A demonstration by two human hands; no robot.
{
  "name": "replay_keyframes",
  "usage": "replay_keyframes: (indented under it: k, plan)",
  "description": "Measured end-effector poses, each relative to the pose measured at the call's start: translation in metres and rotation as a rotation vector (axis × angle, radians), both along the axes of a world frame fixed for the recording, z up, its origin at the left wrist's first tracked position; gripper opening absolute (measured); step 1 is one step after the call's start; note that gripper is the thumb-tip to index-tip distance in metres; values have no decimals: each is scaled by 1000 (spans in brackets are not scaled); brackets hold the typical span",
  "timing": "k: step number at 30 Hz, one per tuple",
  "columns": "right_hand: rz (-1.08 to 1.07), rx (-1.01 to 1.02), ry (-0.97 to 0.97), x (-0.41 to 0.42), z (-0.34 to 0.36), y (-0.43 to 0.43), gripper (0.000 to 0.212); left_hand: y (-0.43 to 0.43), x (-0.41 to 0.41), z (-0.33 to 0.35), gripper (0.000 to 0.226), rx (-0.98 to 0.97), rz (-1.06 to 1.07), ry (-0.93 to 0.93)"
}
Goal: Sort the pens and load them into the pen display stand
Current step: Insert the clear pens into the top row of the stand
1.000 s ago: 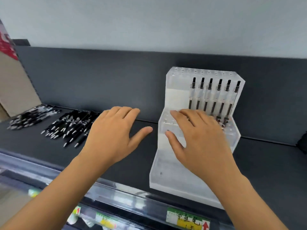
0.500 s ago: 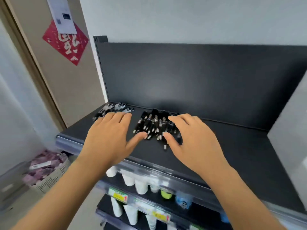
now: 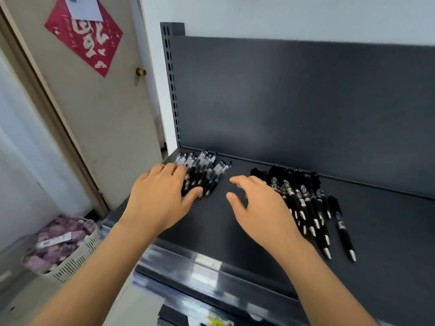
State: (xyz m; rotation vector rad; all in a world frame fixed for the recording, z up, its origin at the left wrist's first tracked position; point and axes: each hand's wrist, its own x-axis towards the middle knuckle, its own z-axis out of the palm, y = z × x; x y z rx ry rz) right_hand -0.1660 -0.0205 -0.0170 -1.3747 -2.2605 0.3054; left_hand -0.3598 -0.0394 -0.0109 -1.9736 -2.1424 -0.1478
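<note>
Two heaps of pens lie on a dark shelf [image 3: 376, 231]. The left heap [image 3: 207, 168], black pens with clear barrels, sits in the shelf's back left corner. The right heap [image 3: 306, 201] holds several black pens with silver tips. My left hand [image 3: 160, 198] hovers flat with straight fingers at the left heap's near edge, its thumb by the pens. My right hand [image 3: 259, 212] is spread between the heaps, fingers relaxed, its outer side over the right heap. Neither hand holds a pen. The pen display stand is out of view.
The shelf's dark back panel [image 3: 306, 102] rises behind the pens, and a price rail [image 3: 211, 267] runs along the front edge. A door [image 3: 94, 114] with a red paper sign stands to the left. Below it, a basket [image 3: 63, 245] of purple packets sits on the floor.
My view has swung left, from the display stand to the pen heaps. Both hands have travelled left with it, staying spread, and now sit at the left heap and between the heaps.
</note>
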Motion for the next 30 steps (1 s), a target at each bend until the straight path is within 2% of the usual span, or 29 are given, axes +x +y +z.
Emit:
replay_keyframes:
  k: [4,8,11,14,15,19,23,27,30]
  plan:
    - [-124,-108,-42,-33,-3,44,39,39,-18,4,73,19,-67,-28]
    - [-292,-267,-44,-66,-9,85,33,70,-27,4,58,-20,-126,-67]
    - [-401,-339,-23,-84,-13,103,30,91,-35,4,57,-44,-191,-80]
    - [-516,-415,-23,-96,-13,117,42,114,-46,7,59,-26,-269,-103]
    - [-554,-457,-19,-99,-12,120,44,120,-49,8,59,-21,-301,-109]
    - [-648,-550,-51,-110,-7,122,28,140,-63,14,59,7,-429,-147]
    - [-759,-550,-121,-119,-3,114,39,153,-69,18,57,42,-567,-210]
    - [-846,-619,-221,-123,-1,107,42,158,-69,17,57,36,-681,-239]
    - [-877,-648,-216,-128,-2,103,42,159,-67,14,58,35,-726,-269]
